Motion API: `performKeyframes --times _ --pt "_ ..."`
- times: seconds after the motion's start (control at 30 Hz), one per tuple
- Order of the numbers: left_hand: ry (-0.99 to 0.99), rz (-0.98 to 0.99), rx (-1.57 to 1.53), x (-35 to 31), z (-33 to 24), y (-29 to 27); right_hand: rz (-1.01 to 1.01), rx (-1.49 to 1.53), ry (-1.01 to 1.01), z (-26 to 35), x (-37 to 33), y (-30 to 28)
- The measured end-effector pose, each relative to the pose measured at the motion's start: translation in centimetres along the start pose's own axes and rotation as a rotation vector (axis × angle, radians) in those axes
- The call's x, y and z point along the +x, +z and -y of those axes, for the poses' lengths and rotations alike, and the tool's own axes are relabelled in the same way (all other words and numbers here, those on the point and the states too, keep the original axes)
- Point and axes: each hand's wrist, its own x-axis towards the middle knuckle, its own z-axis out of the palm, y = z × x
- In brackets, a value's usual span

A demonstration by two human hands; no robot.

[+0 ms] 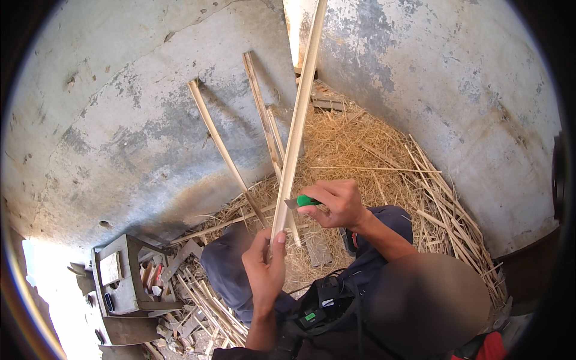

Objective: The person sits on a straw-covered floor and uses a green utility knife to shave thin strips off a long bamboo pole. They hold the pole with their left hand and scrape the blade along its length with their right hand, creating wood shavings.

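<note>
A long, pale split-bamboo strip (295,135) runs from my lap up past the top of the view, with a shallow hollow along it. My left hand (264,264) is closed round its lower end, thumb on the near side. My right hand (338,204) grips a short knife (307,200) with a green handle. Its small metal blade points left and meets, or nearly meets, the strip's right edge a little above my left hand. My knees are bent on either side of the strip.
Several strips (219,138) lean on the worn grey wall (132,126). Shavings (354,141) cover the floor, with a pile of thin sticks (462,225) along the right and more split sticks (210,306) at lower left. A grey wooden stool (123,282) with items inside stands left.
</note>
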Motion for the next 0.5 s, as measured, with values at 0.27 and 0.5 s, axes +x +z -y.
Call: performKeyframes --times 0.27,0.5 --pt "0.019 -0.029 0.059 -0.46 0.35 -0.18 0.029 -0.07 -0.001 -0.1 -0.13 -0.16" --pt "0.014 -0.032 0.085 -0.9 0.96 -0.69 -0.019 -0.054 -0.002 -0.09 0.08 0.16"
